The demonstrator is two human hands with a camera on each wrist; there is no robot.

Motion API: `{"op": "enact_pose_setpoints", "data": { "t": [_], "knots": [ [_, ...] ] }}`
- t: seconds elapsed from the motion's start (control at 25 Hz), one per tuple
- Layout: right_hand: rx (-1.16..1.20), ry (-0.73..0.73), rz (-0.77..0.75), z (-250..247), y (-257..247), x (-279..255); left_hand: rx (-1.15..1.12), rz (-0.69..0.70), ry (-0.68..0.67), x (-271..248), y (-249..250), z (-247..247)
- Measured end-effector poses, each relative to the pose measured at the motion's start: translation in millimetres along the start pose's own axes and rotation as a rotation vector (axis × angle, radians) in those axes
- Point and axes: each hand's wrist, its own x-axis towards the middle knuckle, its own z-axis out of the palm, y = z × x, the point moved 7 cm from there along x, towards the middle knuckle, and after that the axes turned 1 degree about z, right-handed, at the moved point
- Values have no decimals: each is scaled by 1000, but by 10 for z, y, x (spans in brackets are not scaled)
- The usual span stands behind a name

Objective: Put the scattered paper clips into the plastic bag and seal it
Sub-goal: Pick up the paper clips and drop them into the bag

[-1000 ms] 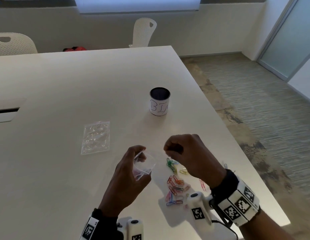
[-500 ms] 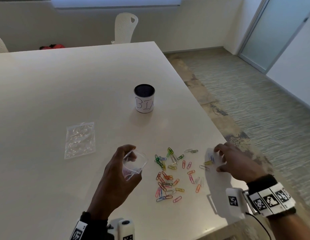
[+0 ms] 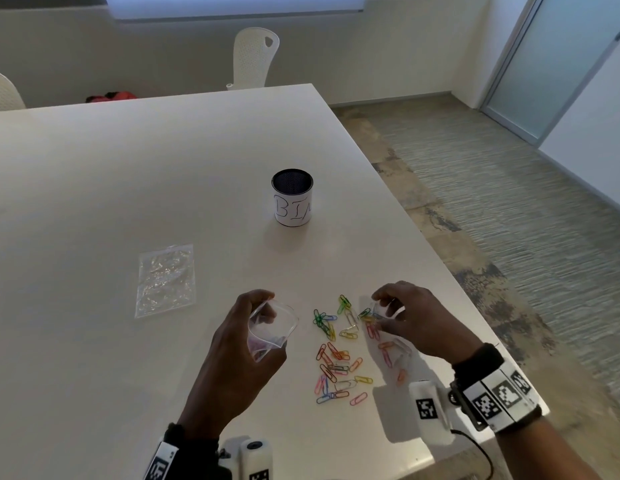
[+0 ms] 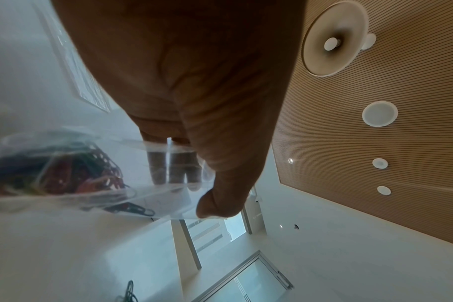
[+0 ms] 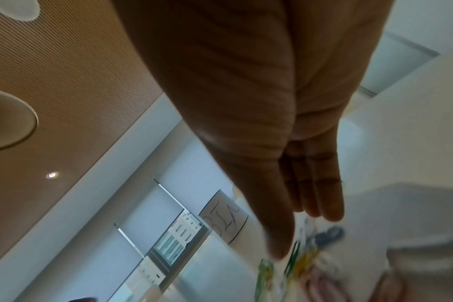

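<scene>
While the left hand (image 3: 246, 344) holds the bag (image 3: 272, 325) at lower centre of the head view, thumb and fingers curled round its rim to prop the mouth open and upward, probably so clips can be dropped in. Left wrist view shows fingers behind the clear film, thumb pinching the edge, some clips already inside. Right hand (image 3: 414, 318) sits low at centre right over the right edge of the clips (image 3: 339, 355), fingers bent down toward the table (image 3: 128, 168); right wrist view shows fingers fairly straight and close together just above blurred clips, so whether any clip is pinched cannot be told. Most clips lie loose between the two hands, bag close beside them, likely to keep transfers short. A second flat bag (image 3: 166, 279) lies to the left, a cup (image 3: 292, 197) above centre, both apart from the work. Sealing not yet started.
</scene>
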Motion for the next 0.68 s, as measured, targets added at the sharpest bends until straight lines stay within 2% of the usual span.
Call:
{"op": "enact_pose_setpoints", "data": {
  "t": [0.12, 0.2, 0.44, 0.6, 0.68],
  "knots": [
    [-243, -135, 99, -26, 132, -45, -1, 2, 11, -6, 18, -15],
    [-299, -184, 149, 37, 181, -67, -5, 2, 8, -9, 17, -16],
    [-160, -9, 19, 231, -10, 120, -1, -3, 9, -7, 18, -5],
    [-68, -71, -29, 235, -129, 145, -26, -13, 12, -22, 23, -8],
    [-189, -121, -45, 262, -190, 127, -23, -11, 17, -28, 22, -12]
  ]
}}
